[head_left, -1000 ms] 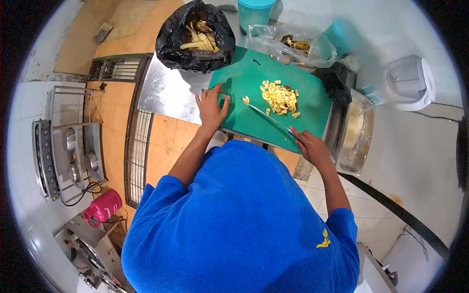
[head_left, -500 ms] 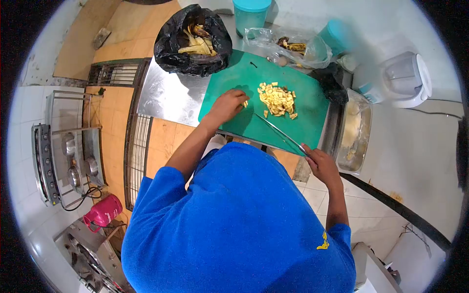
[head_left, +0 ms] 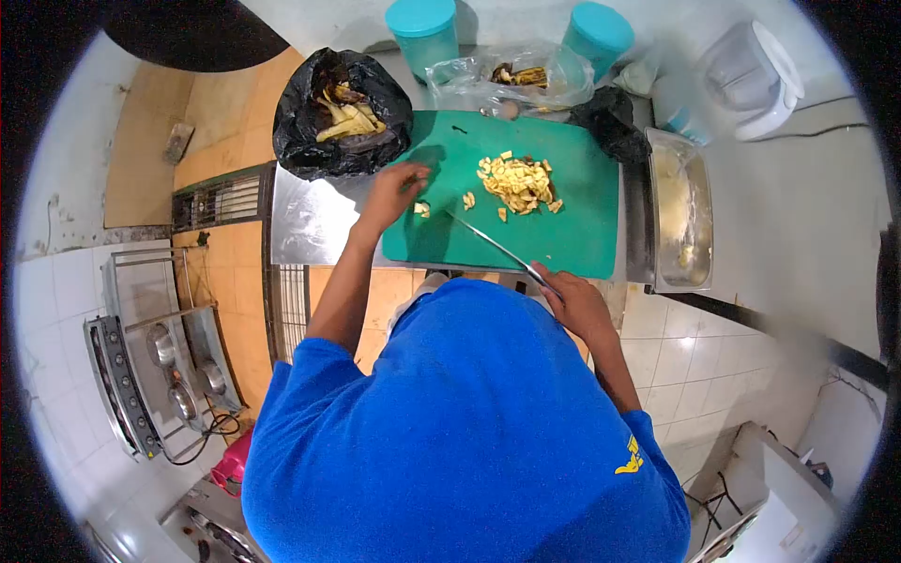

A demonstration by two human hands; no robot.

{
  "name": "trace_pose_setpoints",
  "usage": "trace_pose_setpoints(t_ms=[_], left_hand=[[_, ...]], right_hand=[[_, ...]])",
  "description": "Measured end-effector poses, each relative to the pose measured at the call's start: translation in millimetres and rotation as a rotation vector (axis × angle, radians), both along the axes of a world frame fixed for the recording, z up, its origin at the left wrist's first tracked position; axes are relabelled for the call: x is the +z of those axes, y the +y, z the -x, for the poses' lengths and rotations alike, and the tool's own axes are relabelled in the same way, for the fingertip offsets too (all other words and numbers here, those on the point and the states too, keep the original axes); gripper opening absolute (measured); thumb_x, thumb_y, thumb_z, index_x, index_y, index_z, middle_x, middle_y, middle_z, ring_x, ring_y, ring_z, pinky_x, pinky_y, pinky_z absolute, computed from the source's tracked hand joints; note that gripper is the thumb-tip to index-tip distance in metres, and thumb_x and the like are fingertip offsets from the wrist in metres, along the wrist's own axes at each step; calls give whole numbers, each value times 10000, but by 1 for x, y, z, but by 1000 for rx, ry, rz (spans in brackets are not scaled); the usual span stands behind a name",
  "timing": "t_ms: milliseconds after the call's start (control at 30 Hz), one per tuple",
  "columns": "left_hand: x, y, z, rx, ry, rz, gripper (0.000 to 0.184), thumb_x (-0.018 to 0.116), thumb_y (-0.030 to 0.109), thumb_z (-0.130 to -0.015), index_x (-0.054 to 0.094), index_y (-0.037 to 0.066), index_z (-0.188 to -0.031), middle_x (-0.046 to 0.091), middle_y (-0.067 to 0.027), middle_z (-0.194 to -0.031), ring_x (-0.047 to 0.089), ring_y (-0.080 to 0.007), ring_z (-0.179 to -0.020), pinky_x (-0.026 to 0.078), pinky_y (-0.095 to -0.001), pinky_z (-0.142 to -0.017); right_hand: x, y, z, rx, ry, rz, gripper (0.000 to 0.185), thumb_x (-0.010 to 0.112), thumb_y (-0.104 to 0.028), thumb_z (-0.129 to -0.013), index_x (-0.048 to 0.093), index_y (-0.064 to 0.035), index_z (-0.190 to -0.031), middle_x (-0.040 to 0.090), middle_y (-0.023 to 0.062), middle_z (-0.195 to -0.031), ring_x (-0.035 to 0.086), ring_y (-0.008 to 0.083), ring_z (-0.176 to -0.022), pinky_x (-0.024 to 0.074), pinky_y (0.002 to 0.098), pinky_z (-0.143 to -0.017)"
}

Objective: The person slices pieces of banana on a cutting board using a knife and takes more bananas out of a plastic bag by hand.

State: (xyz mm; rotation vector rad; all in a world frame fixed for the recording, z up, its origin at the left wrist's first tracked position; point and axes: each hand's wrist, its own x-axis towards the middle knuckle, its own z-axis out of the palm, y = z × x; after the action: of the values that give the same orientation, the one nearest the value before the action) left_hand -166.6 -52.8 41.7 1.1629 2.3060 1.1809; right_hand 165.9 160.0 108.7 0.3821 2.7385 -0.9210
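A green cutting board [head_left: 572, 239] lies on the steel table, with a heap of chopped banana or plantain pieces [head_left: 516, 183] on it. A few cut pieces [head_left: 469, 200] lie apart, left of the heap. My right hand [head_left: 572, 298] is closed round the handle of a knife [head_left: 496, 242], its blade pointing up and left, low over the board. Over the board's left part is my left hand [head_left: 399, 192], fingers apart and holding nothing that I can see. Small pale pieces [head_left: 422, 209] rest on the board just beside its fingertips.
A black plastic bag [head_left: 291, 127] holding peels stands at the board's upper left. Behind the board are turquoise-lidded containers [head_left: 422, 47] and a clear bag [head_left: 460, 80] with dark-skinned fruit. A steel tray [head_left: 683, 272] sits to the right, near a crumpled black bag [head_left: 615, 127].
My left hand has come off the pieces it was at, and they now lie on the board. The knife stays in my right hand, nearer the left hand's pieces. The view has shifted.
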Motion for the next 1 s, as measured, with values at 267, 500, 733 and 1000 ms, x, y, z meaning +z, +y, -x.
trace_pose_setpoints(t_ms=[267, 500, 733, 1000], left_hand=[[-15, -47, -39, 94, 31, 73, 426, 804, 84, -707, 675, 66, -1112, 635, -129, -1061, 645, -323, -897, 525, -395, -781], [-20, -31, -43, 84, 153, 123, 361, 781, 148, -734, 694, 93, -1080, 647, -102, -1036, 640, -309, -949, 522, -391, -805], [-13, -14, -48, 135, 248, 255, 245, 726, 183, -770, 712, 146, -1012, 660, -45, -995, 646, -287, -911, 536, -393, -774], [-13, 8, -48, 120, 291, 198, 176, 678, 208, -821, 715, 142, -979, 692, -65, -929, 647, -305, -911, 530, -432, -766]], right_hand=[[-1, -33, -16, -286, 77, -96, 503, 560, -186, -952, 455, -221, -1443, 630, 175, -944, 643, 378, -828, 530, 481, -707], [8, -59, 5, -274, 220, 34, 515, 578, -198, -953, 454, -235, -1451, 644, 179, -981, 649, 376, -888, 531, 450, -759], [23, -58, 14, -313, -18, 72, 414, 583, -138, -966, 549, -156, -1378, 656, 220, -1124, 643, 359, -1038, 496, 403, -874], [1, -43, 7, -282, 214, 46, 438, 575, -225, -962, 527, -195, -1397, 664, 209, -1110, 657, 379, -980, 524, 445, -847]])
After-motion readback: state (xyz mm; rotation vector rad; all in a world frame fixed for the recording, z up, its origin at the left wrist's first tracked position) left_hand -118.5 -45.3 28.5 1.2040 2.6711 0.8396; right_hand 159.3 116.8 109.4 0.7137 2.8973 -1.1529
